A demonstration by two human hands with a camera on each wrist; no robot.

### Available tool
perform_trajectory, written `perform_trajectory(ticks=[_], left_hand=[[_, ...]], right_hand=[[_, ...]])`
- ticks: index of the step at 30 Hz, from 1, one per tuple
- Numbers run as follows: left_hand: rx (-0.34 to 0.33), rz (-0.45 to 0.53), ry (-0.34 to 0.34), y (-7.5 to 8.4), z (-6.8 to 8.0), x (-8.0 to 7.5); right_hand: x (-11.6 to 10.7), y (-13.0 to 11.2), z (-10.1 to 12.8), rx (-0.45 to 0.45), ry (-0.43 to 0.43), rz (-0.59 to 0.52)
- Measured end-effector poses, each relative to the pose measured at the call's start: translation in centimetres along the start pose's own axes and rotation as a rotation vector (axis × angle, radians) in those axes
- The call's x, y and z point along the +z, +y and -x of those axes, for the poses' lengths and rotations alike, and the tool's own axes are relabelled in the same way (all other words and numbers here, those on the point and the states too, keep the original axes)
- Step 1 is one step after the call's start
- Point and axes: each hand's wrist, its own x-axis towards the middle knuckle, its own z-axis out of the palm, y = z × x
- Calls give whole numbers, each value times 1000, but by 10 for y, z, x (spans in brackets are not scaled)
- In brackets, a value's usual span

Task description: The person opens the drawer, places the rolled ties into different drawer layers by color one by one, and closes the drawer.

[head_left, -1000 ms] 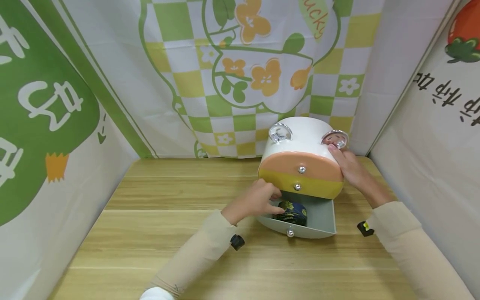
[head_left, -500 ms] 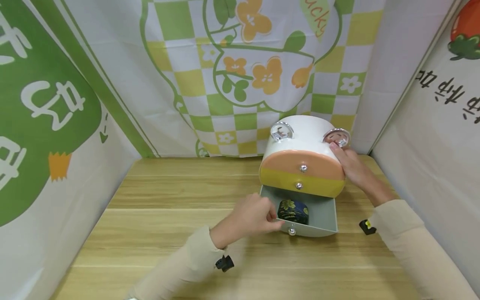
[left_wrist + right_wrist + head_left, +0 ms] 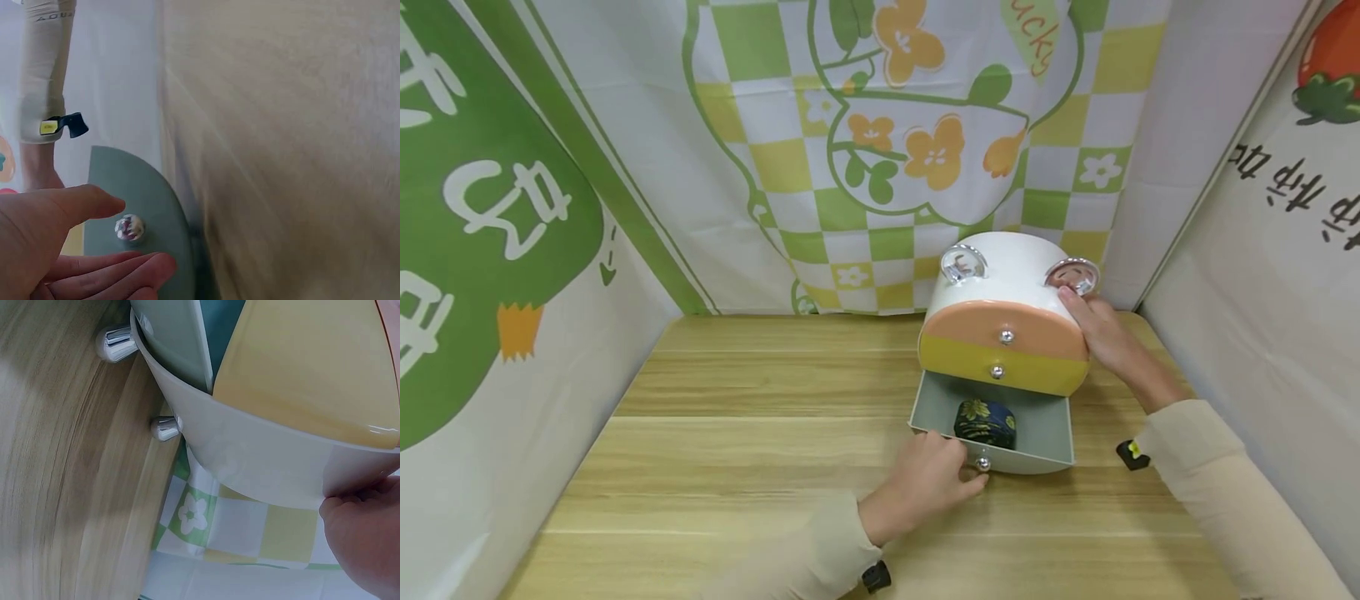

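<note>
A small desktop drawer cabinet (image 3: 1000, 287) has a white top, two round silver ears, and orange and yellow drawers closed at the front. Its bottom grey-green drawer (image 3: 1045, 425) is pulled out. Inside lies a small rounded dark blue thing (image 3: 987, 423) patterned with yellow flowers. My left hand (image 3: 921, 483) is at this drawer's front. In the left wrist view its thumb and fingers stand apart on either side of the silver knob (image 3: 130, 229). My right hand (image 3: 1105, 337) holds the cabinet's right side, thumb by the right ear (image 3: 1073, 275); its fingertips are partly hidden.
The cabinet stands on a wood-grain table (image 3: 737, 433), towards the back right. Behind it hangs a checked, flower-printed cloth (image 3: 865, 183), and printed panels rise left and right. Silver feet (image 3: 165, 428) show under the cabinet in the right wrist view.
My left hand has drawn back from inside the drawer, over its front left edge, and come down to the front knob. The right hand stays at the cabinet's side.
</note>
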Motion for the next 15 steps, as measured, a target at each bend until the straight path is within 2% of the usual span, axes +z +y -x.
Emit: perform_trajectory(ticks=[5,9,15], left_hand=[[-42,9,21,5,0,15],[-60,-25,30,7,-2,23],[-68,-44,51,10,-5,31]], right_hand=[[1,-1,0,0,0,-1],[0,0,0,7,1,-9],[-1,1,1,8,-3,-4]])
